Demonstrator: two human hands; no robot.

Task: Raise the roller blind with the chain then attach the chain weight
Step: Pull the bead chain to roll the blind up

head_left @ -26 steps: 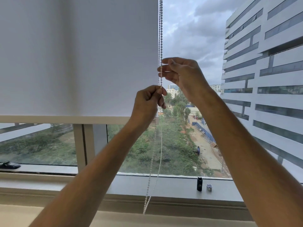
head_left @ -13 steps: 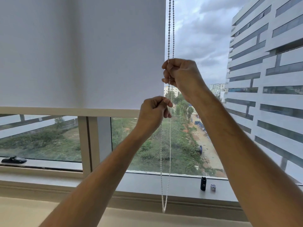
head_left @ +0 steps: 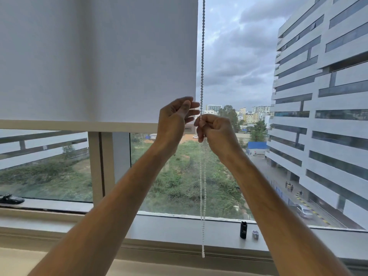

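Beside half-raised blind [head_left: 95, 56], taut beaded chain [head_left: 202, 56]

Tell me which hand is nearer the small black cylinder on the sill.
Right. The right hand grips the chain almost straight above the black cylinder; the left hand, open, sits farther left by the blind.

**Pale blind, grey sky, green ground**

The roller blind [head_left: 95, 56] is plain pale grey-white, with no pattern, and its bottom bar [head_left: 75, 126] is cream. The bead chain [head_left: 202, 56] reads grey against the sky and white lower down. The window frame [head_left: 98, 166] is beige-grey; the sill [head_left: 179, 228] is light grey. Near the sill's right end stand a glossy black cylinder [head_left: 243, 229] and a small silver-grey piece [head_left: 255, 234]. Outside, the building [head_left: 322, 96] is striped in white and dark glass bands, under grey cloud, above green scrub.
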